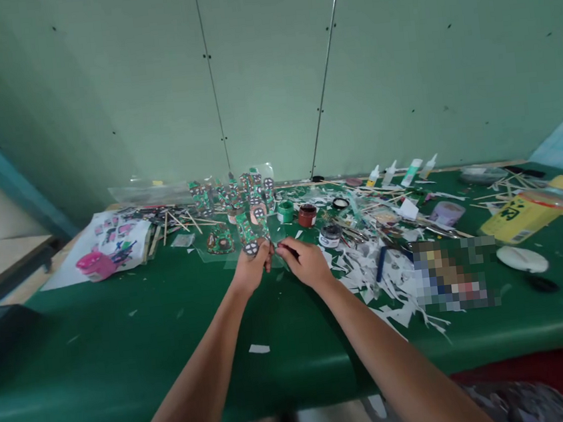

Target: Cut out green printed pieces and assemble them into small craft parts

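My left hand (252,268) is closed on a small camouflage-painted piece (246,229), green and brown with round, spoked wheel shapes. It is held upright a little above the green table. My right hand (307,261) is pinched close beside it, the fingertips nearly meeting the left hand's. Whatever is in that pinch is too small to make out. Behind the held piece stand several similar camouflage pieces (233,192) near clear plastic sheets. Another camouflage piece (219,239) lies flat to the left of my left hand.
A green paint jar (285,212), a brown paint jar (307,215) and a dark paint jar (330,235) stand near my right hand. White paper scraps (368,272) spread to the right, before a yellow container (523,216). A pink bottle (95,265) stands at left, on printed paper (107,232).
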Tool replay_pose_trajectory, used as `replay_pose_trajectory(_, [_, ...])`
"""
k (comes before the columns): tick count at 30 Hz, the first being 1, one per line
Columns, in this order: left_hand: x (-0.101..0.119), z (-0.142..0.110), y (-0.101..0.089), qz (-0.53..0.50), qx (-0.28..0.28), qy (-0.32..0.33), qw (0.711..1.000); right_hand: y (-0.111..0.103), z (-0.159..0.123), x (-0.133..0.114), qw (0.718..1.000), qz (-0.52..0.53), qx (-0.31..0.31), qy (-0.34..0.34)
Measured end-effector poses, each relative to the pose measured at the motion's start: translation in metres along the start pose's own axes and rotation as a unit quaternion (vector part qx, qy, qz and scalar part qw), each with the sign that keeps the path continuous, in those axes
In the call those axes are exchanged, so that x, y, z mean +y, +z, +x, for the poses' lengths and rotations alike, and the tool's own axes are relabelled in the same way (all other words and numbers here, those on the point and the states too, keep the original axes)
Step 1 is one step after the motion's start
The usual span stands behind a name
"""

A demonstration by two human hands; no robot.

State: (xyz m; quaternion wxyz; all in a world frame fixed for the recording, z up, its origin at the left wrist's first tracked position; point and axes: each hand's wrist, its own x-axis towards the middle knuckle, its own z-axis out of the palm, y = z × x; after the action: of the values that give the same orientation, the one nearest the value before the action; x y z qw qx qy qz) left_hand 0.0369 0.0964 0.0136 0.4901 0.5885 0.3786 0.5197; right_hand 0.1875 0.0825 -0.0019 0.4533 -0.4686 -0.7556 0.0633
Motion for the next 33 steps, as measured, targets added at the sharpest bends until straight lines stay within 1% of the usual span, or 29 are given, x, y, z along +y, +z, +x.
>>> replay_pose_trajectory(6, [0.000,0.001,-0.001,0.000,-0.007,0.004,1.000,0.000,0.001,0.002,1.000,-0.008,0.003,0.019])
replay_pose_trajectory(10, [0.001,0.000,-0.001,-0.010,-0.020,-0.006,1.000,0.001,0.002,0.003,1.000,0.011,0.002,0.002])
replay_pose_trajectory(15, [0.003,0.000,-0.003,-0.018,-0.039,-0.019,0.999,-0.003,0.003,0.004,0.998,0.045,-0.034,-0.022])
replay_pose_trajectory(19, [0.003,0.001,-0.004,-0.022,-0.052,-0.025,0.998,-0.008,0.003,0.004,0.996,0.062,-0.058,-0.017])
replay_pose_trajectory(22, [0.004,0.002,-0.005,-0.021,-0.055,-0.026,0.998,-0.008,0.004,0.005,0.996,0.057,-0.062,-0.005])
replay_pose_trajectory(27, [0.004,0.000,-0.003,-0.011,-0.065,-0.032,0.997,-0.006,0.004,0.009,0.998,0.041,-0.045,0.005])
replay_pose_trajectory(31, [0.003,-0.002,0.001,0.001,-0.082,-0.039,0.996,-0.005,0.005,0.012,0.999,0.032,0.006,0.020])
replay_pose_trajectory(33, [0.003,-0.002,0.002,0.006,-0.083,-0.038,0.996,-0.004,0.005,0.011,0.999,0.035,0.028,0.017])
